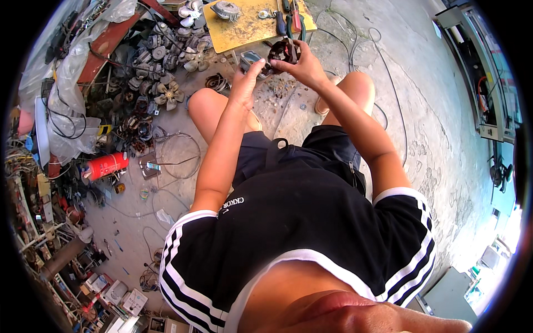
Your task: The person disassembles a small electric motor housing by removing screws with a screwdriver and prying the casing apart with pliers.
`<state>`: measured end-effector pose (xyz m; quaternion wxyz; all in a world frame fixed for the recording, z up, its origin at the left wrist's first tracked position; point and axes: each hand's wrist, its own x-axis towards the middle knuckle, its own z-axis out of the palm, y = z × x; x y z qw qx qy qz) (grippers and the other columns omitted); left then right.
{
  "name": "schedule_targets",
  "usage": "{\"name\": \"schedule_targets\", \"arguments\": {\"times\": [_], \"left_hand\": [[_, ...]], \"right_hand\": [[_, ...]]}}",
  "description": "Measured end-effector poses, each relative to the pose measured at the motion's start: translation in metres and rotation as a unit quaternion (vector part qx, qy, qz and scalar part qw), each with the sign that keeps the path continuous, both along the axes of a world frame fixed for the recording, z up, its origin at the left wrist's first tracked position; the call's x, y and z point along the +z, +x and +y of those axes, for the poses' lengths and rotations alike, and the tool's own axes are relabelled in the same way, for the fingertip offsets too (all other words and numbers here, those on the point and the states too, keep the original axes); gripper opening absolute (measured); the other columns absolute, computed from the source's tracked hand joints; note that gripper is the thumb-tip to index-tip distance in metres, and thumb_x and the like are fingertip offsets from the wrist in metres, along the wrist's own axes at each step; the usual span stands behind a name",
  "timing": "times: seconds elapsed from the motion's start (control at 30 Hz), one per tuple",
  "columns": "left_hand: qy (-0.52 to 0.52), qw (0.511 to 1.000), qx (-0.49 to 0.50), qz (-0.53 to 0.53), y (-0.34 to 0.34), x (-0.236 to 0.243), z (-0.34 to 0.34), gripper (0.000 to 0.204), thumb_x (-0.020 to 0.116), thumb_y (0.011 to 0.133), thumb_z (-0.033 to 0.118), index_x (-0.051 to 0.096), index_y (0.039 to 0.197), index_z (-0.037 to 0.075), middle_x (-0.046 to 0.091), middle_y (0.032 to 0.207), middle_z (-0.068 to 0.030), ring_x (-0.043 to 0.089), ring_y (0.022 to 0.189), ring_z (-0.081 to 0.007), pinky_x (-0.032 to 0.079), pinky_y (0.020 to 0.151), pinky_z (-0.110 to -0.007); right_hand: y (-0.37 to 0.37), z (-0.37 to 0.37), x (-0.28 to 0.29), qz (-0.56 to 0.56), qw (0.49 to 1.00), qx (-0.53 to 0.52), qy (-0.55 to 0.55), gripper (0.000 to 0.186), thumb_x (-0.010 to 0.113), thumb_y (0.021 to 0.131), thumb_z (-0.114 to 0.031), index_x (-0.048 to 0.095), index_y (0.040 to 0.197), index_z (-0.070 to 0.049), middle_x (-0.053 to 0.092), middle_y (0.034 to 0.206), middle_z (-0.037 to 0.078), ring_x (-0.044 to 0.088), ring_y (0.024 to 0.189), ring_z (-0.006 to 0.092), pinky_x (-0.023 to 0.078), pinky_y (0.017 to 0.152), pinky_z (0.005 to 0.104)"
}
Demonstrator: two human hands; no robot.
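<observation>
Above the floor, near the front edge of a low yellow table [239, 34], I hold two motor parts close together. My left hand [244, 83] is closed on a grey metal motor housing [252, 57], with the thumb over its rim. A dark reddish-brown motor stator [282, 51] sits in my right hand [307, 67], whose fingers wrap its far side. The two parts almost meet; whether they touch I cannot tell. On the tabletop are a round metal motor cover [226, 10] and several hand tools, among them a dark-handled screwdriver [281, 23] and red-handled pliers [296, 22].
A heap of old motors [158, 53] with a fan blade [168, 95] lies left of the table. Lower left are a red cylinder [107, 166] and loose cables. Small debris [277, 91] is scattered between my feet. A black cable [388, 83] crosses the concrete at right.
</observation>
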<state>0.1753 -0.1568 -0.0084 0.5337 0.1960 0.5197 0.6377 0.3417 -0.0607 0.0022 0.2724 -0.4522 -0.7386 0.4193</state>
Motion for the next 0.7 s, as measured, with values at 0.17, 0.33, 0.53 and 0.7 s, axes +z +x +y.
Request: {"name": "schedule_targets", "arguments": {"times": [0.17,0.33,0.53,0.7], "left_hand": [[-0.005,0.998,-0.035,-0.055,0.009,0.003,-0.002,0.043,0.069,0.088,0.022,0.052,0.125,0.009,0.061,0.115,-0.0073,0.064,0.101,-0.0166,0.053,0.079,-0.036],[0.002,0.998,-0.055,0.016,0.019,0.026,-0.004,0.074,0.066,0.085,0.010,0.021,0.144,0.010,0.057,0.122,-0.0110,0.061,0.107,-0.0207,0.055,0.090,-0.040],[-0.001,0.995,-0.100,-0.003,0.007,0.013,0.000,0.046,0.060,0.091,0.017,0.049,0.134,0.008,0.061,0.119,-0.0076,0.065,0.103,-0.0198,0.054,0.085,-0.033],[0.009,0.986,-0.125,-0.111,0.010,0.021,-0.009,0.046,0.059,0.089,0.011,0.046,0.132,0.006,0.061,0.118,-0.0084,0.065,0.103,-0.0214,0.057,0.088,-0.038]], "right_hand": [[-0.011,-0.016,0.018,0.058,0.996,-0.070,-0.024,0.068,0.076,0.082,-0.042,0.052,0.128,0.002,0.070,0.104,0.021,0.069,0.095,0.0334,0.053,0.086,0.0393],[-0.018,-0.016,0.011,0.062,0.993,-0.032,0.100,0.054,0.063,0.094,-0.029,0.047,0.137,0.000,0.068,0.108,0.023,0.066,0.099,0.0381,0.051,0.086,0.0410],[-0.016,-0.016,0.012,0.120,0.968,0.048,0.216,0.050,0.058,0.098,-0.022,0.042,0.141,-0.002,0.063,0.121,0.021,0.061,0.114,0.0324,0.047,0.097,0.0371],[-0.021,-0.016,0.011,0.185,0.977,0.038,0.096,0.045,0.055,0.102,-0.026,0.046,0.138,-0.002,0.064,0.113,0.012,0.061,0.104,0.0197,0.048,0.091,0.0307]]}}
